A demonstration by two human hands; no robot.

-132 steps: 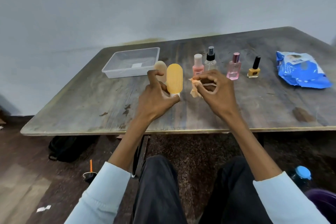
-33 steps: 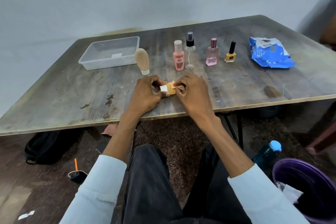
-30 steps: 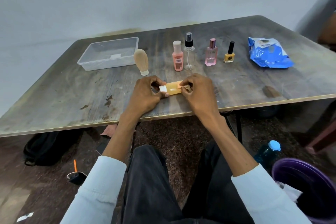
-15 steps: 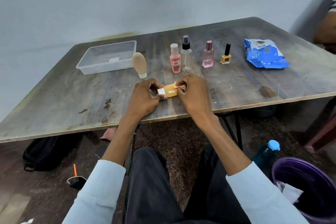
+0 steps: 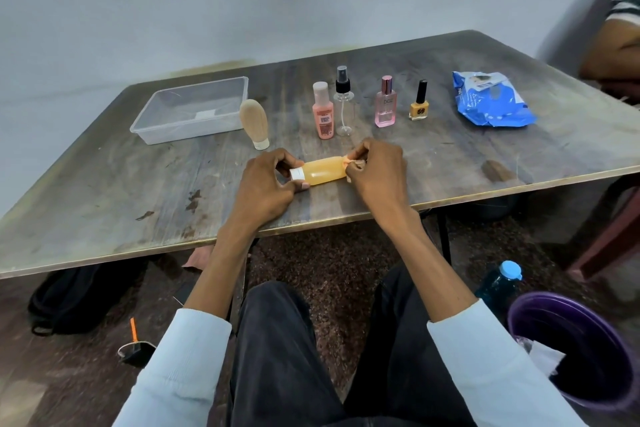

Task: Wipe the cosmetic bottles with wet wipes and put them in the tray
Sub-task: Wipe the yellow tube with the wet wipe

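While the left hand (image 5: 265, 184) grips the white-capped end of the orange bottle (image 5: 323, 172), thumb and fingers curled round it, the right hand (image 5: 375, 170) pinches a crumpled wet wipe (image 5: 349, 163) against the opposite, rounded end. The bottle lies on its side between the two grips, low over the table (image 5: 138, 191) near its front edge; whether it rests on the wood I cannot tell. It looks like a small, light plastic bottle with a smooth rounded body, probably slick once damp, so holding it by the cap end, where the narrower neck gives the fingers purchase, seems the safer choice while the wipe works the far end. It should be stiff enough to take a firm rub and is unlikely to break. Beyond the grip stand the unwiped ones: a beige bottle (image 5: 255, 124) on its cap, a pink bottle (image 5: 323, 111), a clear spray bottle (image 5: 343, 101), a pink perfume bottle (image 5: 385, 102) and a yellow nail polish (image 5: 419, 101). The tray (image 5: 194, 107) sits farther off to the left of the grip, with no bottle in it, and the blue wipes pack (image 5: 491, 100) lies well to the right. Compared with half a second ago, more of the orange body shows between the hands: the wipe has slid outward to the bottle's tip, while the left hand's hold at the cap is unchanged.
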